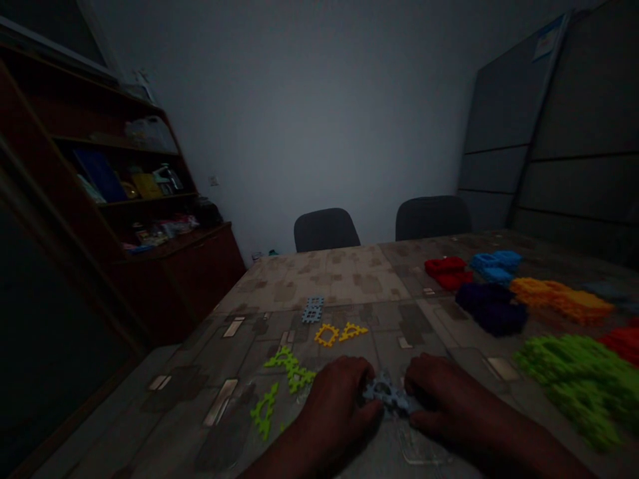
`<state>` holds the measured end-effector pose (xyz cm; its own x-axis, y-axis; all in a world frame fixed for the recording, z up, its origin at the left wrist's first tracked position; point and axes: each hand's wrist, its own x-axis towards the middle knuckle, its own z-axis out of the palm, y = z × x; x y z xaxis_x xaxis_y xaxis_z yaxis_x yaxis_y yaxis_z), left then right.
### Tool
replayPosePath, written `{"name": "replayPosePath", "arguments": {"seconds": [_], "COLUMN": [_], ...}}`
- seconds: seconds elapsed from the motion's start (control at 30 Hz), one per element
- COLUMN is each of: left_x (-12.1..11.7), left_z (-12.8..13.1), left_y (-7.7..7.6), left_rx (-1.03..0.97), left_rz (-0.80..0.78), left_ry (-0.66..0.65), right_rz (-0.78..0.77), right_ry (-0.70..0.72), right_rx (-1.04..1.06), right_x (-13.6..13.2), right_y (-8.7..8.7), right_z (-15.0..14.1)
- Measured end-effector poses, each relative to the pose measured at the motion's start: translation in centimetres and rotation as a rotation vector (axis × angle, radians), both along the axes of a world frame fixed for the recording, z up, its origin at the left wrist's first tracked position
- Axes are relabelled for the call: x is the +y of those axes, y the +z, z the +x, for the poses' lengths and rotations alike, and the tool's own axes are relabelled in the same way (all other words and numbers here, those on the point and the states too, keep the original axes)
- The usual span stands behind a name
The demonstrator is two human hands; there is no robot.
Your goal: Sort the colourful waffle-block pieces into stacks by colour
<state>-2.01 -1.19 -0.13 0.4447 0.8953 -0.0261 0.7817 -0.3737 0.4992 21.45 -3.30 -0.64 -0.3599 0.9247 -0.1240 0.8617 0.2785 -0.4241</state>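
Hands first: my left hand (344, 392) and right hand (436, 392) pinch a grey toothed piece (388, 394) between them, low on the tabletop (349, 266). I judge it light, stiff plastic, best gripped by its edges. Green pieces (289, 369) lie at nine o'clock.

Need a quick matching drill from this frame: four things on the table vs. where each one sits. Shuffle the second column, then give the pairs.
Things:
1. grey-blue piece
2. two yellow pieces
3. green pile
4. red pile

Places:
A. far side of the table, next to the blue pile
B. between the left hand and right hand
C. near right part of the table
D. middle of the table, beyond the hands

Pairs: 1-B, 2-D, 3-C, 4-A
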Motion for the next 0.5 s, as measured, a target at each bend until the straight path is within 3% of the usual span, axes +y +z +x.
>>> {"name": "replayPosePath", "arguments": {"seconds": [0.13,0.5], "left_x": [-0.1,-1.0], "left_z": [1.0,0.1], "left_y": [-0.1,-0.9], "left_rx": [0.056,0.162], "left_rz": [-0.011,0.035], "left_ry": [-0.023,-0.132], "right_rz": [-0.020,-0.025], "right_ry": [-0.019,-0.017], "right_rx": [0.000,-0.048], "right_x": [-0.1,-0.5], "right_y": [0.3,0.9], "right_z": [0.2,-1.1]}}
